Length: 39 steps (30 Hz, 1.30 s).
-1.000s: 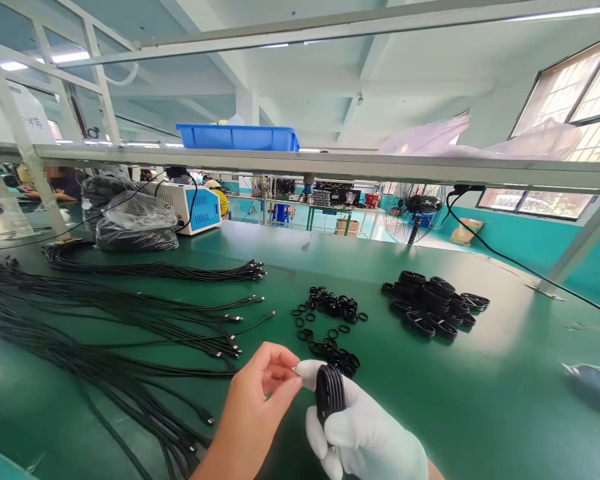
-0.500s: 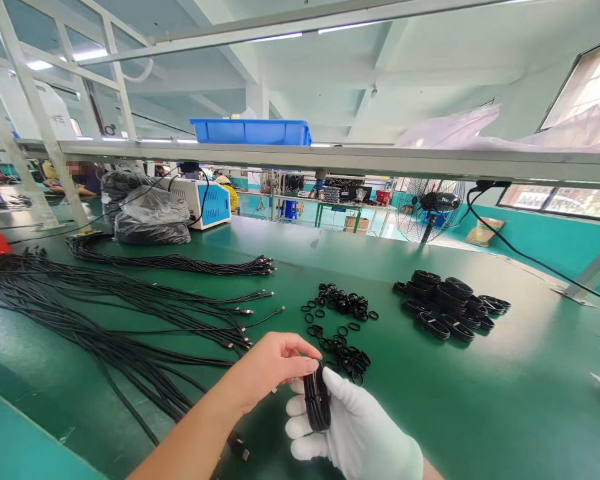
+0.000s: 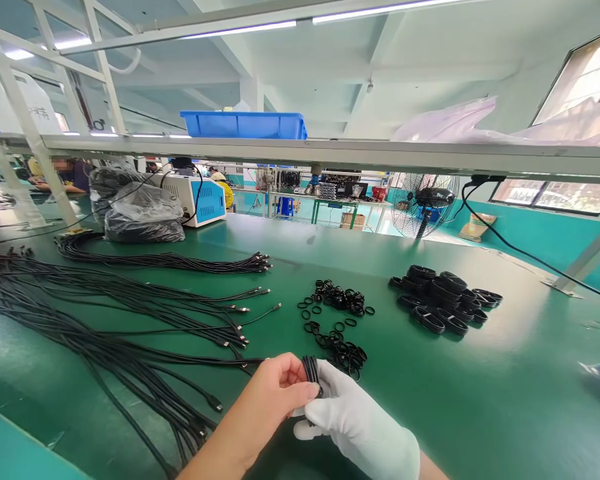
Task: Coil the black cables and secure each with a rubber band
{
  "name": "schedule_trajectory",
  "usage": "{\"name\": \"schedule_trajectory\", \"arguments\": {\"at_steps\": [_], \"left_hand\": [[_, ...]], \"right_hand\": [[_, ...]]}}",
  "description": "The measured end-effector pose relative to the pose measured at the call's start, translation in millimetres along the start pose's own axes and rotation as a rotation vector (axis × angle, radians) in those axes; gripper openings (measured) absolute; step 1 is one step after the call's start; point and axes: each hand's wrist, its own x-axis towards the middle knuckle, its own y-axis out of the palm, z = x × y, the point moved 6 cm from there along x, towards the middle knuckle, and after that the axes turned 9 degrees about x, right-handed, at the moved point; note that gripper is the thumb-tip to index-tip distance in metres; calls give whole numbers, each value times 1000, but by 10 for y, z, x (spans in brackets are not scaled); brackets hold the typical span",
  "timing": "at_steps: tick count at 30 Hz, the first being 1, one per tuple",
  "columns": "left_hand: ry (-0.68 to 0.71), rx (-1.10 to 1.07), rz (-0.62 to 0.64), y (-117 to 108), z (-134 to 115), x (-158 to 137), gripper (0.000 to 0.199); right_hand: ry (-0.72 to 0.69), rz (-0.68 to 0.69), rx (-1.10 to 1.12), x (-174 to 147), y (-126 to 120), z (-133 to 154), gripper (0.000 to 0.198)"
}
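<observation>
Green tabletop (image 3: 480, 393) spreads beneath; the bare left hand (image 3: 280, 395) and gloved right hand (image 3: 353, 417) grip a black cable coil (image 3: 309, 368) between them, its long axis nearly upright in view; beyond lie black rings (image 3: 337, 297).

Loose cables (image 3: 113, 350): over the left side of the table (image 3: 480, 400), before the bagged bundle (image 3: 143, 219).
Rings (image 3: 344, 299): mid-table, between loose cables and stacked coils (image 3: 443, 301).
Stacked coils: right of the rings, toward the far edge.
Bagged bundle: far left, beside the machine (image 3: 209, 200).
Bin (image 3: 245, 125): on the shelf (image 3: 330, 151) above the table.
Fan (image 3: 433, 197): beyond the far edge.
Held coil (image 3: 310, 367): between left hand (image 3: 280, 393) and right hand (image 3: 353, 417), before the rings.
</observation>
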Motion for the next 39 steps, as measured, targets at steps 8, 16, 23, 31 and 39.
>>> {"name": "schedule_trajectory", "arguments": {"at_steps": [8, 16, 23, 31, 39], "left_hand": [[28, -66, 33, 34, 97, -11, 18], [63, -7, 111, 16, 83, 56, 14], [370, 631, -417, -138, -86, -108, 31], [574, 782, -625, -70, -66, -118, 28], [541, 701, -575, -129, -184, -109, 28]], "right_hand": [[43, 30, 56, -6, -31, -97, 48], [27, 27, 141, -3, -24, -87, 43], [94, -27, 101, 2, -81, -125, 53], [88, 21, 57, -2, -24, -158, 56], [8, 111, 132, -4, 38, -141, 50]]}}
